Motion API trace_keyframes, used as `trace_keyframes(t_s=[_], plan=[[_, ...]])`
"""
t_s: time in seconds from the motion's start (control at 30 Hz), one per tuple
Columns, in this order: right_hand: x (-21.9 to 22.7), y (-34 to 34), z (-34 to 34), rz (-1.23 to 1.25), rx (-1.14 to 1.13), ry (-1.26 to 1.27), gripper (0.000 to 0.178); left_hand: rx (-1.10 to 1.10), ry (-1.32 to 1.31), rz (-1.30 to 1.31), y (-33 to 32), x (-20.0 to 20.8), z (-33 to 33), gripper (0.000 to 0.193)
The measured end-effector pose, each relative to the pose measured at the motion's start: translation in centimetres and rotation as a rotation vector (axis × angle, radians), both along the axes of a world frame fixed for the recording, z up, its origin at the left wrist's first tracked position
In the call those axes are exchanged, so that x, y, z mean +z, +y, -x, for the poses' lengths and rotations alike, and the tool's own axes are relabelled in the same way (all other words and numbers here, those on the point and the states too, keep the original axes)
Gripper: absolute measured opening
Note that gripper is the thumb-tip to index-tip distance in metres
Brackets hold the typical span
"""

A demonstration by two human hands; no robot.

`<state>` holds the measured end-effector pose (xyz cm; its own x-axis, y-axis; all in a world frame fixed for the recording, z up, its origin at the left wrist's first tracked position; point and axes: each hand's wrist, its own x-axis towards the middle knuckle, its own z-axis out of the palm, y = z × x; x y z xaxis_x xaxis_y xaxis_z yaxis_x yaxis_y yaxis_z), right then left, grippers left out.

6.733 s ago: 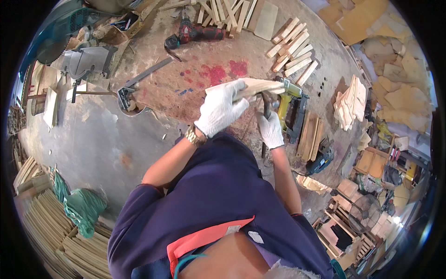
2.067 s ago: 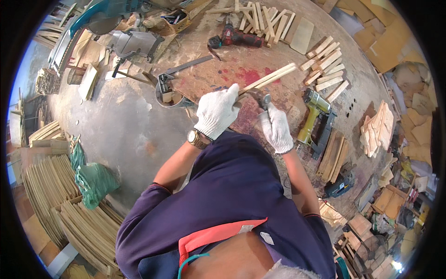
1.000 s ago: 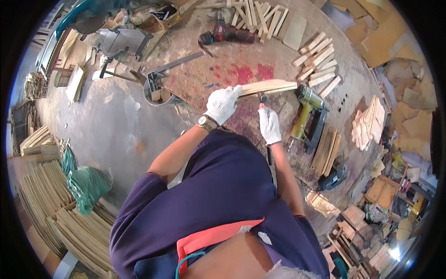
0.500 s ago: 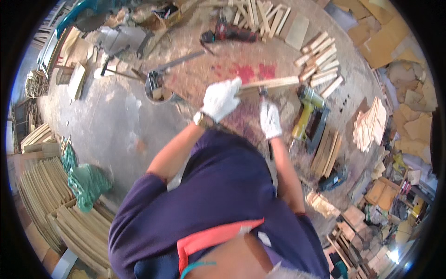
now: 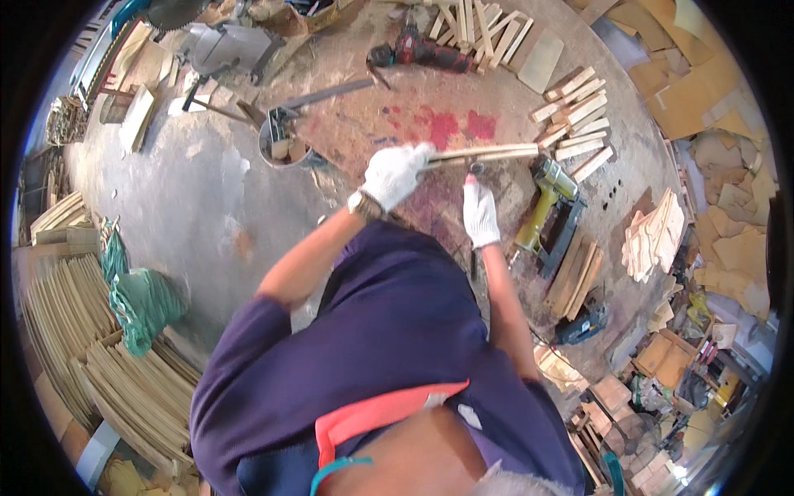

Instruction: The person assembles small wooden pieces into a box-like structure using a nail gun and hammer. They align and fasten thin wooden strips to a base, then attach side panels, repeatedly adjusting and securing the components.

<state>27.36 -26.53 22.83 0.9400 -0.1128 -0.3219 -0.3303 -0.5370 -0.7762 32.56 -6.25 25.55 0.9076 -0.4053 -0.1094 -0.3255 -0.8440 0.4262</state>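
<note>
My left hand point(image 5: 395, 175), in a white glove with a watch at the wrist, is closed on the near end of thin wooden strips point(image 5: 496, 152). The strips lie together and reach right towards a stack of short wood pieces. My right hand point(image 5: 480, 213), also gloved in white, is wrapped round a hammer point(image 5: 475, 169). Its small dark head sits just below the strips, and its black handle shows under the hand. Right of that hand lies a yellow-green and black nail gun point(image 5: 542, 205). The fingertips of my left hand are partly hidden.
Short wood pieces point(image 5: 576, 112) are stacked beyond the nail gun. A red and black power tool point(image 5: 422, 54) lies farther off. A round metal tin point(image 5: 281, 145) stands left of my left hand. Wooden slats point(image 5: 575, 279) lie at right; long bundled strips point(image 5: 132, 401) fill the lower left.
The hammer head has dropped slightly away from the strips, towards me. My left hand still holds the strips. The whole view has shifted a little.
</note>
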Motion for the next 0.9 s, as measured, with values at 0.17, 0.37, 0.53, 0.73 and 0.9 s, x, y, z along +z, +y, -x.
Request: trace_keyframes(t_s=[0.17, 0.37, 0.53, 0.73, 0.9], plan=[[-3.4, -1.9, -2.0, -0.033, 0.063, 0.030, 0.071, -0.005, -0.193, -0.031, -0.4, -2.2, -2.5, 0.045], [-3.7, -1.3, -2.8, 0.010, 0.067, -0.189, 0.069, 0.015, -0.020, -0.028, -2.6, -2.6, -4.3, 0.052], [-6.0, -1.1, -3.5, -0.059, 0.050, -0.145, 0.063, 0.050, -0.194, -0.068, -2.8, -3.2, -4.4, 0.066], [-9.2, 0.6, -4.3, -0.389, -0.104, -0.176, 0.057, 0.080, -0.362, -0.075, -2.9, -3.6, -4.5, 0.071], [-8.0, 1.3, -5.7, -0.502, -0.167, -0.026, 0.054, 0.070, -0.288, -0.134, -2.4, -3.5, -5.8, 0.078]])
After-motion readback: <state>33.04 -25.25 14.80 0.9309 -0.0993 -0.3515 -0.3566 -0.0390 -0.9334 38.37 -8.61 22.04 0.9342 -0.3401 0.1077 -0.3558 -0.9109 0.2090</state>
